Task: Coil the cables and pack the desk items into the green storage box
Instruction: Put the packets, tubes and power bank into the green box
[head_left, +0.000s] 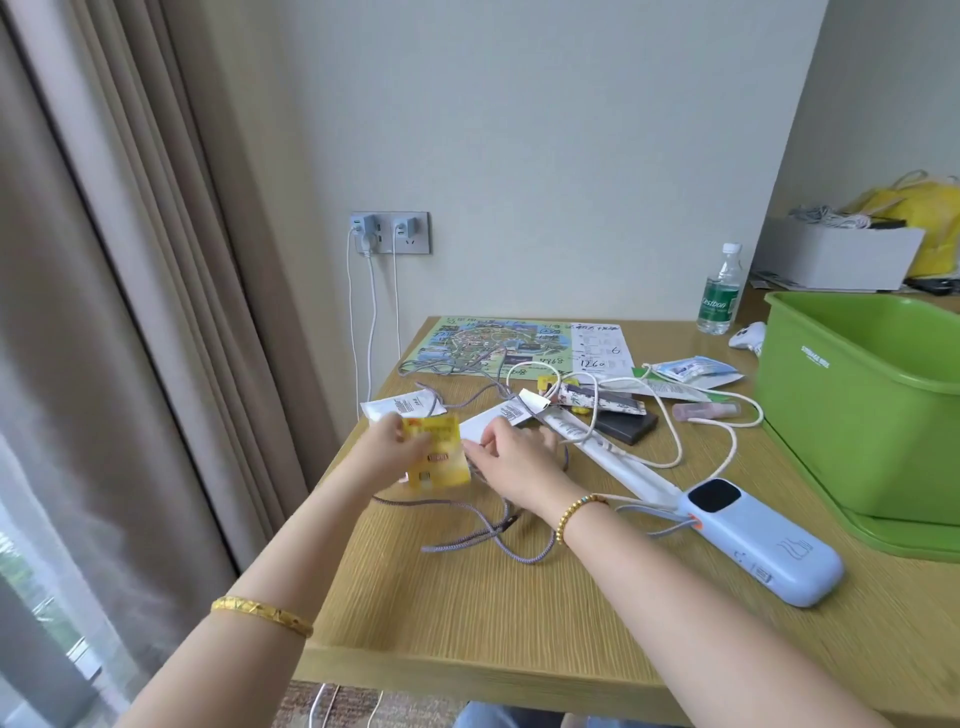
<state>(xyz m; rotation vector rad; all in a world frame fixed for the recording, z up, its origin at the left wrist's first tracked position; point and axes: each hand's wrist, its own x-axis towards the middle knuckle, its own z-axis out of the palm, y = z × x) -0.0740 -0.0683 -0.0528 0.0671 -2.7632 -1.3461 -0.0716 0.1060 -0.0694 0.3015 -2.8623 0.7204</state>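
Note:
My left hand (387, 449) grips a yellow packet (436, 452) above the desk's left side. My right hand (511, 457) reaches beside it, fingers resting on a white paper sleeve (480, 428). A purple braided cable (488, 530) loops on the desk under my forearms. A white cable (670, 415) winds across the middle, over a black card case (626, 423) and a long white sleeve (613, 457). A light blue power bank (763, 540) lies at the right front. The green storage box (852, 384) stands open on its lid at the right.
A park map (498, 345) lies at the back of the wooden desk (467, 613). A water bottle (719, 293), small packets (693, 371) and a pink spray tube (706, 410) sit near the box. Chargers (387, 231) are plugged into the wall. Curtains hang at left.

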